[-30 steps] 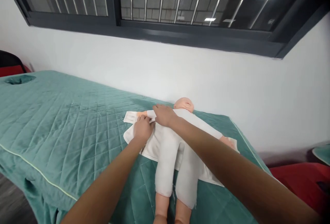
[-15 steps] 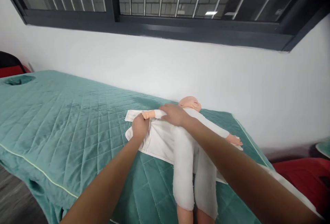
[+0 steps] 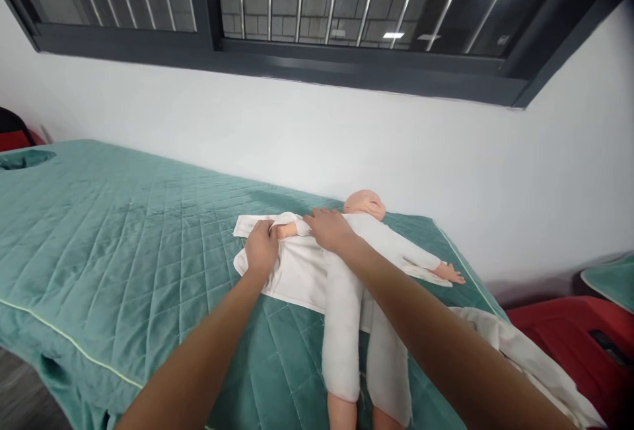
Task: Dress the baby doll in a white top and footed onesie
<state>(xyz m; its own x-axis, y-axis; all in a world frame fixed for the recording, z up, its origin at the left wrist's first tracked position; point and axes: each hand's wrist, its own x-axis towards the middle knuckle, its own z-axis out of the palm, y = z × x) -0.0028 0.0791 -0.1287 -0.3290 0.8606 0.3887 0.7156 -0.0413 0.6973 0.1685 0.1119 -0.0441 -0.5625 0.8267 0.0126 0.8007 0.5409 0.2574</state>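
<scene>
A baby doll in white padded clothing lies on its back across the green quilted bed cover, its head near the wall. Spread beneath it is a white baby garment, whose sleeve reaches out to the left. My left hand is closed on the garment's cloth beside the doll's small hand. With fingers curled over it, my right hand grips the doll's arm on that side; my palm hides part of the doll's chest. The doll's other arm stretches out to the right.
The green quilted bed cover runs along a white wall under a barred window. White cloth lies at the bed's right edge, beside a red chair-like object. A hole opens at the bed's far left.
My left hand has shifted from the doll's hand to the cloth beside it, and some cloth now rises behind the doll's hand. My right hand stays on the arm. The view has moved slightly.
</scene>
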